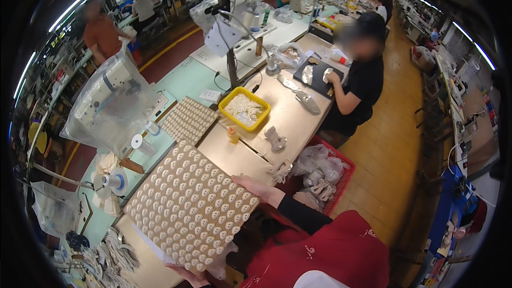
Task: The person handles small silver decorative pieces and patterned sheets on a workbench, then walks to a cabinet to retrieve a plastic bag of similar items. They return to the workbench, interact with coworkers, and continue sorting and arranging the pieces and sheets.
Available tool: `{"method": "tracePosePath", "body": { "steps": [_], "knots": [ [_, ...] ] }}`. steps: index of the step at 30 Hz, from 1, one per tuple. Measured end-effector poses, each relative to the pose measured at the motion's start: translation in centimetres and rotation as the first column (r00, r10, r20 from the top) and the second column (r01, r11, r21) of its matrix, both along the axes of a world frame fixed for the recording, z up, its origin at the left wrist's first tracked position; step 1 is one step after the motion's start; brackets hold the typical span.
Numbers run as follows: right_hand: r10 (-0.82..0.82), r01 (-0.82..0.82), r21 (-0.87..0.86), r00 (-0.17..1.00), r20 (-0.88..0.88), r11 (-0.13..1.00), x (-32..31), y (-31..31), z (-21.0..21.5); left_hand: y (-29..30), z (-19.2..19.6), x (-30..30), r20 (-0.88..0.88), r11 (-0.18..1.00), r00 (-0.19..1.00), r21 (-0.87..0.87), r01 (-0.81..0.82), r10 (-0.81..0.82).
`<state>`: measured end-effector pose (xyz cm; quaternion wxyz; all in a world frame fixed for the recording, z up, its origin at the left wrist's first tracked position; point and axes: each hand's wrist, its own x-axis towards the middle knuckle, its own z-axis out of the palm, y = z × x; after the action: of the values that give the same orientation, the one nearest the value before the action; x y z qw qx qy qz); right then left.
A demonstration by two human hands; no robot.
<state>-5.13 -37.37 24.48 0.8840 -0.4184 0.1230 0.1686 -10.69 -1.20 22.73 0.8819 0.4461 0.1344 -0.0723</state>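
Note:
A brown board (192, 205) with rows of small white rounded pieces is held at a tilt over the near end of the worktable. My right hand (249, 185) grips its right edge, fingers partly hidden behind it. Along the lower edge, my left hand (186, 274) holds the board from below, mostly out of sight. A second, similar board (189, 120) lies on the table just beyond. Farther along sits a yellow tray (222, 108) of small white pieces. Between it and my right hand stands a small yellow bottle (233, 135); a grey fabric piece (274, 138) lies nearby.
A plastic-covered sewing machine (109, 98) and thread cones (113, 181) stand at the left. Fabric strips (109, 256) are heaped at lower left. A red basket (344, 178) of bagged pieces sits right of the table. A co-worker in black (362, 74) handles white pieces farther along.

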Motion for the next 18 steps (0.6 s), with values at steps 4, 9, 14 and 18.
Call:
{"method": "tracePosePath", "body": {
  "steps": [4,9,14,18],
  "knots": [
    [0.149,-0.15,-0.042,0.989,-0.011,0.988,4.5,0.1,-1.2,-2.3,0.5,3.2,0.023,0.968,1.0,-0.251,-0.01,0.016],
    [0.239,-0.232,0.218,0.971,-0.006,0.948,7.4,0.1,-2.5,-2.7,-2.3,2.6,0.027,0.949,0.987,-0.282,-0.144,0.158],
    [0.321,-0.316,0.164,0.947,0.001,0.934,9.8,0.3,-5.9,-3.9,-4.0,2.0,0.149,0.923,0.936,-0.275,-0.269,0.318],
    [0.192,-0.195,0.092,0.981,0.033,0.977,15.4,-0.2,-12.0,-3.3,-3.2,2.0,0.276,0.921,0.961,-0.375,0.102,0.006]
  ]
}}
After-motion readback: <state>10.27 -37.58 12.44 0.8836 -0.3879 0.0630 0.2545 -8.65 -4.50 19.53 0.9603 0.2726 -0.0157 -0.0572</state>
